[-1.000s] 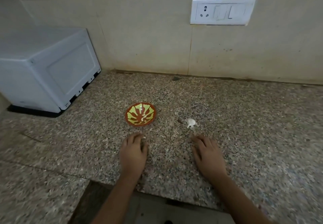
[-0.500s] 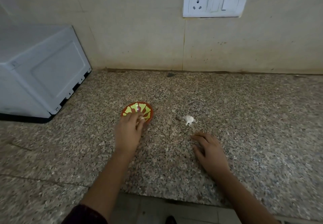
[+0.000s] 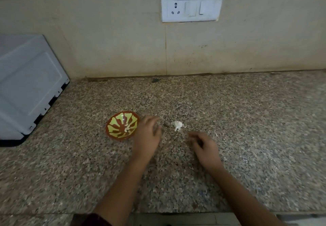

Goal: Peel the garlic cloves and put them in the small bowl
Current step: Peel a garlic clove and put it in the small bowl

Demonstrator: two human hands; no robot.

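The left hand (image 3: pixel 148 135), blurred, loose-fingered and empty, is just right of the small bowl (image 3: pixel 112 121) holding a pale clove (image 3: pixel 127 127). The right hand (image 3: pixel 205 148) rests loosely curled, holding nothing, on the counter (image 3: pixel 247 120) near the white garlic (image 3: pixel 177 125).

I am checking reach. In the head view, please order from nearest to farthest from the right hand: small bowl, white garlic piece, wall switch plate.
From the right hand:
1. white garlic piece, just ahead of its fingers.
2. small bowl, beyond the left hand.
3. wall switch plate, up on the back wall.
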